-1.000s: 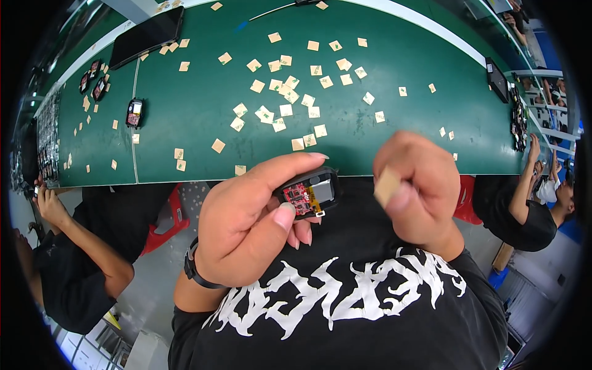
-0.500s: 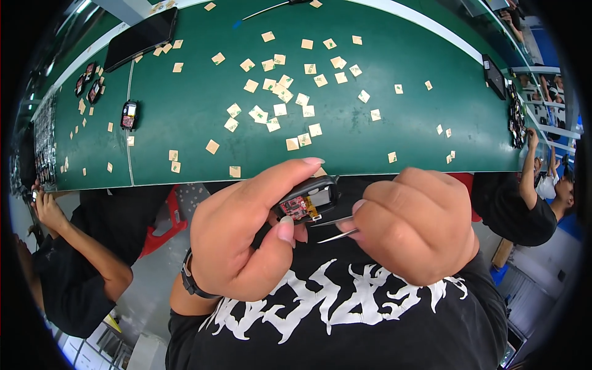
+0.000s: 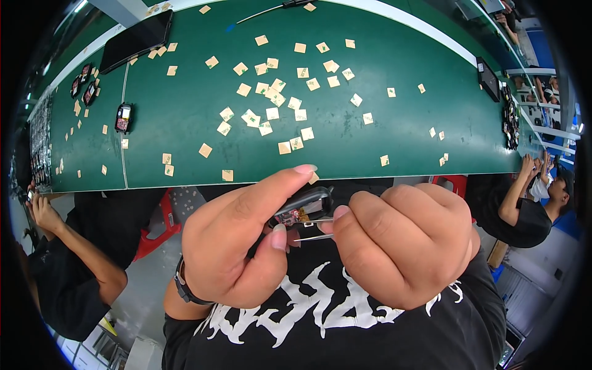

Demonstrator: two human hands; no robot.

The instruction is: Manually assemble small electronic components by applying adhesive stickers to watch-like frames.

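Between the thumb and fingers of my left hand [image 3: 231,246] is a small black electronic device [image 3: 312,197], held just off the near table edge. Its open side shows part of a red circuit board and a yellowish flex strip; my fingers hide the rest. My right hand [image 3: 407,246] is closed around metal tweezers [image 3: 316,238]. The tweezer arms are apart and reach under the device's near side, close to my left fingertips. Whether the tips touch the device I cannot tell.
Many square tan stickers [image 3: 272,113] lie scattered over the green table [image 3: 431,148]. A similar device [image 3: 124,117] stands on the left, with several more beyond it. A black tablet-like panel [image 3: 137,41] and a screwdriver [image 3: 265,12] lie at the back. Other people sit at both sides.
My right hand has moved left and slightly down, bringing the tweezers to the device. The device has tilted, so less of its circuit board shows.
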